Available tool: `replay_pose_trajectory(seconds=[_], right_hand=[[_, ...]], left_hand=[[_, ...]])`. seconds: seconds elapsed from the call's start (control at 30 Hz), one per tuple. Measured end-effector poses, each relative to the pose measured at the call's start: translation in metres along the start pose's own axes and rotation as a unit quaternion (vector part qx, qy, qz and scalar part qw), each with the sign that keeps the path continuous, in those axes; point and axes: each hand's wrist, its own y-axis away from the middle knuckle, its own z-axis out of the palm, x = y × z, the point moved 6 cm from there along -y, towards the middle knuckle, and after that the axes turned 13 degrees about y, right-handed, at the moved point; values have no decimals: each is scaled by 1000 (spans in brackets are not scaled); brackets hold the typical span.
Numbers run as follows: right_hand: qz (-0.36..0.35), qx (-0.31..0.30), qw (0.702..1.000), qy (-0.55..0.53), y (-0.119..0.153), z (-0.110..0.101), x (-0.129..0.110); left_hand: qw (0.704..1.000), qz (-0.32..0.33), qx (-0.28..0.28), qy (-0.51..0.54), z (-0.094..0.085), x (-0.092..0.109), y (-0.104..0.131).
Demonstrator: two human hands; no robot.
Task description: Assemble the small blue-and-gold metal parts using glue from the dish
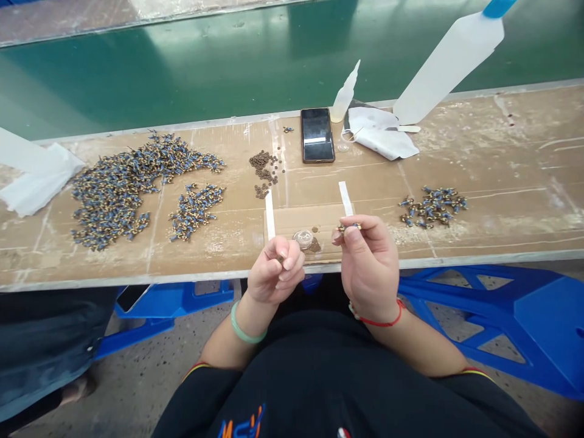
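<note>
My left hand is closed in a pinch on a small dark brown piece, mostly hidden by the fingertips. A small blue-and-gold metal part sits between the thumb and fingers of my right hand. Between my hands, a small clear round dish rests on a cardboard sheet. Brown discs lie in a loose pile beyond my left hand. Similar blue-and-gold parts form a large heap and a smaller heap at the left, with another group at the right.
A phone lies near the back edge beside a small dropper bottle. Behind my right hand are a white cloth and a large white bottle. White tape strips mark the cardboard. Blue stools stand below the table.
</note>
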Motion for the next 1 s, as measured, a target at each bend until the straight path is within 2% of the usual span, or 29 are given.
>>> replay_pose_trajectory(seconds=[0.13, 0.37, 0.47, 0.57, 0.67, 0.8, 0.9, 1.0], right_hand=[[6, 9, 1000, 22, -1, -1, 1], [-9, -1, 999, 40, -4, -6, 3], [-22, -34, 995, 91, -8, -10, 5], [-44, -94, 981, 165, -12, -12, 7], [-87, -140, 963, 212, -12, -9, 6], [-138, -153, 946, 249, -10, -4, 3], [-154, -161, 935, 277, -8, -2, 1], [-161, -170, 926, 295, -8, -1, -1]], left_hand=[[1000, 21, -8, -5, 2, 5, 0], [990, 89, -39, -102, 9, 25, 2], [982, 123, -74, -125, 11, 36, 5], [967, 175, -85, -167, 6, 45, 9], [935, 258, -51, -236, -5, 53, 16], [860, 355, 6, -367, -15, 59, 27], [807, 383, 1, -449, -12, 57, 31], [777, 388, -13, -496, -6, 55, 31]])
